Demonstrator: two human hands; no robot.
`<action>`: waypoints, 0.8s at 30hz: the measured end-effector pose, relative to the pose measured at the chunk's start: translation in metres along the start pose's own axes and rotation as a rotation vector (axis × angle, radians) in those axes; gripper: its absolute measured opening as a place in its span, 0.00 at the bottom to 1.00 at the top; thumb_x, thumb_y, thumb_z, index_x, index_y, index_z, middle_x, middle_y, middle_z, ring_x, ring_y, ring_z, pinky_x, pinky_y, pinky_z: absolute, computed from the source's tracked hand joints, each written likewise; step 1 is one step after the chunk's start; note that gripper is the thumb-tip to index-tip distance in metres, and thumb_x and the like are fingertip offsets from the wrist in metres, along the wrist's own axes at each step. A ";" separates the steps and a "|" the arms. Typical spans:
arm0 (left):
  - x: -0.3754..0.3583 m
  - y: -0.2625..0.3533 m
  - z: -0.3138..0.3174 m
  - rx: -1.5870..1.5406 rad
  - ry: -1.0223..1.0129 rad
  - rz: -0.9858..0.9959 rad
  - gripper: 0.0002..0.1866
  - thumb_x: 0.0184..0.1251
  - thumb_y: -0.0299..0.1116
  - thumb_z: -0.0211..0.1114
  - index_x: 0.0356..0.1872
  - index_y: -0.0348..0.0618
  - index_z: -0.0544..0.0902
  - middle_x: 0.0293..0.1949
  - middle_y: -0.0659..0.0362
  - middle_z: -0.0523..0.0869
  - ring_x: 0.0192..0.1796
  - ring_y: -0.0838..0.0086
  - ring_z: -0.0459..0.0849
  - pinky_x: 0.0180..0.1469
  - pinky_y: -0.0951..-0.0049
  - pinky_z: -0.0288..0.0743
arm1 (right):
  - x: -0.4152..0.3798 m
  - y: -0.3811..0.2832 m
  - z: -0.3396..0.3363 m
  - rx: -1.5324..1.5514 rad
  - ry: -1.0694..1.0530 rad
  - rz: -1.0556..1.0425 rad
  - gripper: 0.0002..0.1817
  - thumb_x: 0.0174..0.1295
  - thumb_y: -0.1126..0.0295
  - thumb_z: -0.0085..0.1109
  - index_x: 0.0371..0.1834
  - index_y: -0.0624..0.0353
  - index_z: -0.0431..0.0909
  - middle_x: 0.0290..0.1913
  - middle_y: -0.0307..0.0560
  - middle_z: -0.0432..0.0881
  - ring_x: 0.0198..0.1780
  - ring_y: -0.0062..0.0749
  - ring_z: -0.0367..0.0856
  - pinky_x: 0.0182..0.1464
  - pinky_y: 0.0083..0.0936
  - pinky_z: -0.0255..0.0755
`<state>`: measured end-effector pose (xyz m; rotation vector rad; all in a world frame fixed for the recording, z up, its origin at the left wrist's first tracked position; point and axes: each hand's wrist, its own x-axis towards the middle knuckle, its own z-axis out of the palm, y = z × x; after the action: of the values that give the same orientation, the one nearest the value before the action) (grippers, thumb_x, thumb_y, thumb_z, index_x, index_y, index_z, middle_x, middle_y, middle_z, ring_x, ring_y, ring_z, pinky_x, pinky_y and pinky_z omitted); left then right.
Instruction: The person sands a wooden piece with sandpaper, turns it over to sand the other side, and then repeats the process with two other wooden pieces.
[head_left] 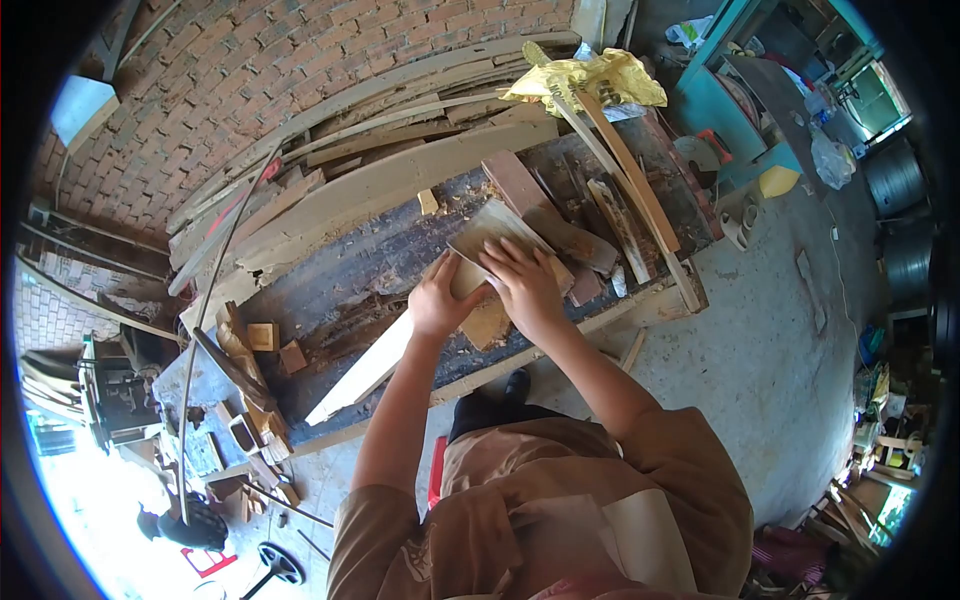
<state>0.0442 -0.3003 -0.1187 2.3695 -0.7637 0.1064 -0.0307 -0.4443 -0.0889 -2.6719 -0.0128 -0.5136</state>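
Note:
A long pale board [365, 372] lies slanted across the dark workbench [330, 250]. Around its upper part, near a flat grey-brown sheet [490, 222], my left hand [438, 297] is closed, thumb toward my other hand. My right hand [520, 280] lies flat on that sheet with its fingers spread. Just below the hands is a light wood block [486, 324]. To the right of the sheet a reddish-brown block [512, 178] and a worn wooden piece [570, 240] rest on the bench.
Long planks [370, 185] are stacked along the brick wall [330, 70]. A yellow bag [600, 78] and long wood strips [630, 170] are at the bench's right end. Small wood blocks [263, 337] sit at the left. A red stool [437, 470] stands near my body.

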 end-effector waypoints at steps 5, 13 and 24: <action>-0.001 -0.002 -0.001 0.023 0.006 0.006 0.37 0.39 0.52 0.70 0.52 0.41 0.74 0.51 0.49 0.76 0.47 0.59 0.79 0.45 0.66 0.76 | 0.001 -0.002 -0.007 0.044 -0.045 0.019 0.17 0.59 0.68 0.48 0.53 0.54 0.72 0.58 0.42 0.70 0.61 0.34 0.65 0.58 0.43 0.57; -0.001 0.003 -0.002 0.004 0.035 0.007 0.37 0.39 0.52 0.70 0.52 0.41 0.74 0.50 0.46 0.76 0.47 0.59 0.79 0.45 0.66 0.76 | 0.026 0.002 0.020 0.043 0.028 0.070 0.18 0.60 0.67 0.46 0.54 0.52 0.70 0.57 0.39 0.71 0.60 0.34 0.66 0.58 0.44 0.57; -0.001 0.001 -0.002 0.040 0.041 0.027 0.36 0.38 0.48 0.70 0.51 0.41 0.75 0.51 0.47 0.76 0.49 0.60 0.79 0.47 0.67 0.75 | 0.042 -0.005 0.029 -0.085 0.045 -0.020 0.17 0.58 0.67 0.48 0.51 0.53 0.72 0.58 0.39 0.70 0.61 0.30 0.65 0.61 0.40 0.52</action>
<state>0.0426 -0.2994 -0.1173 2.3878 -0.7810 0.1831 0.0180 -0.4311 -0.0960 -2.7450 -0.0049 -0.5928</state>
